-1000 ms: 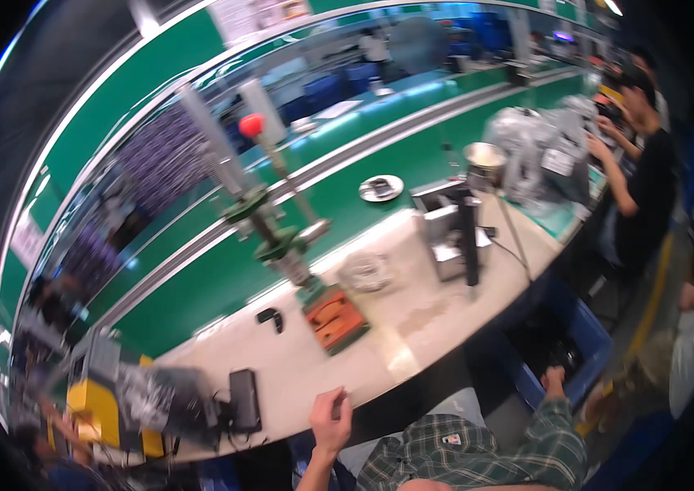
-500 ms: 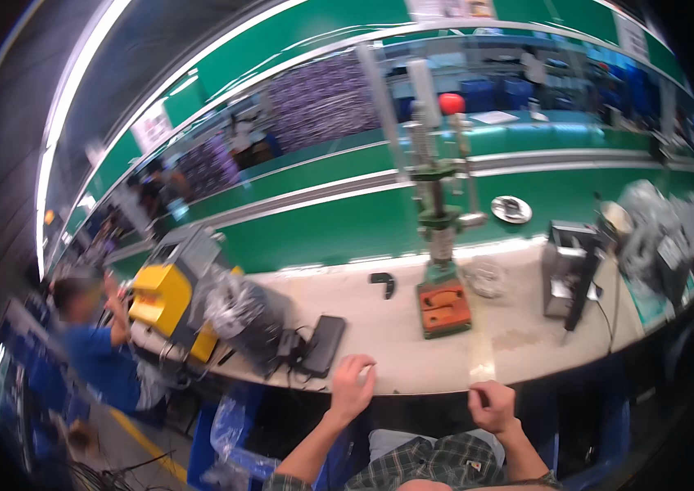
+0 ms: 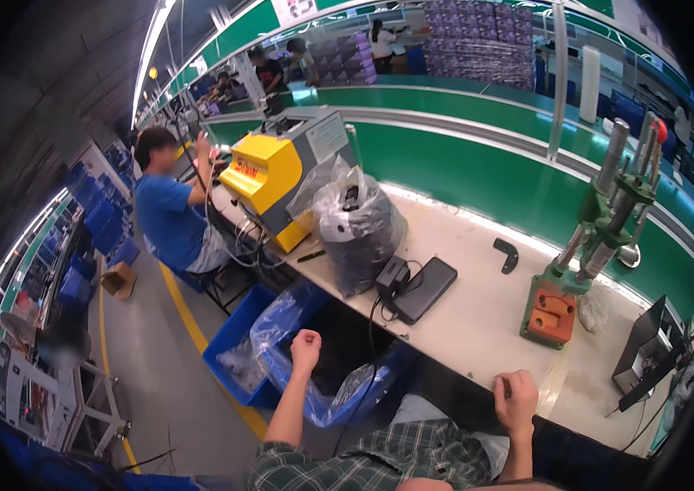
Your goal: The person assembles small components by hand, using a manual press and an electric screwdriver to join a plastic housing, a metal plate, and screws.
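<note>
My left hand [image 3: 306, 349] is closed, raised over a blue bin [image 3: 361, 407] lined with clear plastic and holding dark contents. Whatever its curled fingers may hold is hidden. At the front edge of the pale bench [image 3: 478, 327], my right hand [image 3: 516, 399] is also closed, its fingers bent inward, and I cannot see whether anything is inside. Beyond it stands a green hand press [image 3: 601, 237] with an orange-red fixture block [image 3: 551, 314] on its base. A dark curved part [image 3: 506, 255] lies on the bench left of the press.
A plastic bag of dark parts [image 3: 359, 233] stands beside a black box with cables [image 3: 422, 290]. Further left is a yellow and grey machine [image 3: 261, 176], with a seated person in blue [image 3: 171, 209]. A black stand [image 3: 650, 352] occupies the bench's right end.
The view has swung left, bringing the blue bin, aisle and seated person further in. My left hand has moved left from the bench edge to above the bin; my right stays near the edge.
</note>
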A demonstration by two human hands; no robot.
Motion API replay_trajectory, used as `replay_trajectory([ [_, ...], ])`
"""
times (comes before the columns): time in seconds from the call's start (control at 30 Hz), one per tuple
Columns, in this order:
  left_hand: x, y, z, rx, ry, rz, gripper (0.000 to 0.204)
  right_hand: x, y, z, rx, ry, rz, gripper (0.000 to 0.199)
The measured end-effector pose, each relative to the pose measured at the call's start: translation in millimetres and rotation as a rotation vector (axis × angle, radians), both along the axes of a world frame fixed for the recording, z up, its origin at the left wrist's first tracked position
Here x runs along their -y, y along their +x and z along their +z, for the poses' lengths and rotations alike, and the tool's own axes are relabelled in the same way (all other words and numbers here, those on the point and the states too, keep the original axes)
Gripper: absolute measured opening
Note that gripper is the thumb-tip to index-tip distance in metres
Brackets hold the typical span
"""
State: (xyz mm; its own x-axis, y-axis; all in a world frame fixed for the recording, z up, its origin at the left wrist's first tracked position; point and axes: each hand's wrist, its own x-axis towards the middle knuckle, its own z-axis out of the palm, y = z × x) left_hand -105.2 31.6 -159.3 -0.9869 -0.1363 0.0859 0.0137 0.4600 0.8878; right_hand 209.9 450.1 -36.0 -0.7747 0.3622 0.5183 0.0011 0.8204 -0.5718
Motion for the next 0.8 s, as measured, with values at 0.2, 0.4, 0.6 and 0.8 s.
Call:
replay_trajectory([
  [0.2, 20.9, -5.6, -148.4, 0.211, -0.755, -0.183, 0.038, 5.5, -15.8, -5.1, 0.074, -0.029, -0.025, 0.008],
  [0.4, -18.9, -9.2, -195.0, 0.458, -0.921, -0.176, 0.053, -4.3, -3.8, -3.7, 0.084, 0.04, -0.073, 0.007],
  [0.6, -14.7, -24.3, -185.6, 0.521, -0.893, -0.079, 0.049, -6.5, 2.0, 0.3, 0.067, 0.09, -0.033, 0.011],
  [0.8, -95.4, 17.4, -53.1, 0.172, -0.481, -0.291, 0.042, -3.5, 3.1, -7.6, 0.007, 0.077, -0.052, 0.011],
])
